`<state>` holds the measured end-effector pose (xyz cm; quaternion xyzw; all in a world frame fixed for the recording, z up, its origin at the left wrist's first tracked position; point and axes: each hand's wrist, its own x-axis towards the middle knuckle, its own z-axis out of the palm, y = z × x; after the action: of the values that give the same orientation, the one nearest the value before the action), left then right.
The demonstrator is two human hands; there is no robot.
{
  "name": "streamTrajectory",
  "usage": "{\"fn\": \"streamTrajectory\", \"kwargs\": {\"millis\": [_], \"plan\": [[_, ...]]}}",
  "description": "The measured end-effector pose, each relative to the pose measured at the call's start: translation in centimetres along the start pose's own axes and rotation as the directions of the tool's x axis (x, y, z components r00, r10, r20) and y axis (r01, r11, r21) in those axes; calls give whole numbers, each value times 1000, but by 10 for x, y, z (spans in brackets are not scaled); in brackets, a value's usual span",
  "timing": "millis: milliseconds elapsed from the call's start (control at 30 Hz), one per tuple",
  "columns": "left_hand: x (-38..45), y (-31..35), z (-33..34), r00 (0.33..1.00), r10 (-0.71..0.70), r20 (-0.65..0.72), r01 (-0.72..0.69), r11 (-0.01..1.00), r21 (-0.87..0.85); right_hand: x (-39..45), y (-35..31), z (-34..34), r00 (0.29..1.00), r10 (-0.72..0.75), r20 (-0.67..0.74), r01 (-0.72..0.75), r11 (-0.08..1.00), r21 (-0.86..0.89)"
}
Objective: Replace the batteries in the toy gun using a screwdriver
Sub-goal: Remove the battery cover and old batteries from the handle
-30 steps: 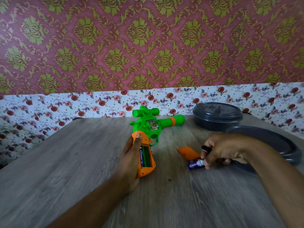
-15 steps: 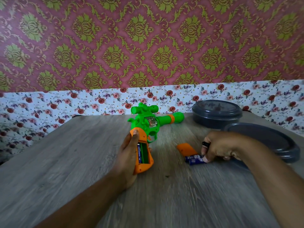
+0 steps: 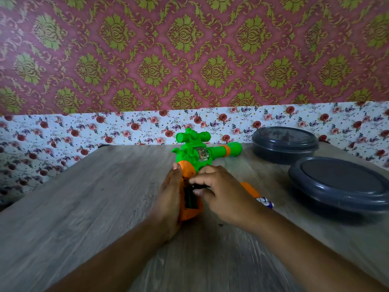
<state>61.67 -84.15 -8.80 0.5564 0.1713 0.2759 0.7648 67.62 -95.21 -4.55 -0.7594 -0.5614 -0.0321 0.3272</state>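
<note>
- Grey wood-grain counter [image 3: 84, 207], matte, streaked; behind it a white floral strip under maroon-and-olive damask wallpaper.
- Toy gun [image 3: 197, 157] lying on its side mid-counter: glossy green plastic body with a small clear window, stubby scope tube on top, barrel with an orange ring pointing right; orange grip toward the camera.
- Battery compartment [image 3: 190, 197] in the grip uncovered, a dark slot with green inside; contents hard to make out, partly hidden by fingers.
- Left hand [image 3: 170, 199] flat against the left side of the grip, fingers straight and pressed together, steadying it.
- Right hand [image 3: 223, 197] over the grip from the right, fingers curled, pinching a slim black object [image 3: 197, 187] at the compartment's top edge; whether screwdriver or battery, cannot tell.
- Orange cover [image 3: 249, 189] lying on the counter just right of the right hand, mostly hidden by it.
- Blue-and-white battery [image 3: 265, 202] on the counter beside the cover, by the wrist.
- Two round dark grey plastic containers right of the gun, both lidded, contents unseen: far container [image 3: 284, 148] near the wall, near container [image 3: 341, 186] wider and shallow.
</note>
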Motion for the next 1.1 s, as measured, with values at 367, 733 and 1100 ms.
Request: {"fn": "streamTrajectory", "kwargs": {"millis": [367,733,1100], "plan": [[-6,4,3,999,17,-37,-17,1000,13,-1,7,7,997,30,-66,-31,999,-16],[-9,7,4,999,39,6,-39,999,22,2,11,7,996,55,-72,-56,998,-17],[-5,6,2,999,23,37,-24,999,30,-1,-2,5,985,-63,-160,78,993,93]]}}
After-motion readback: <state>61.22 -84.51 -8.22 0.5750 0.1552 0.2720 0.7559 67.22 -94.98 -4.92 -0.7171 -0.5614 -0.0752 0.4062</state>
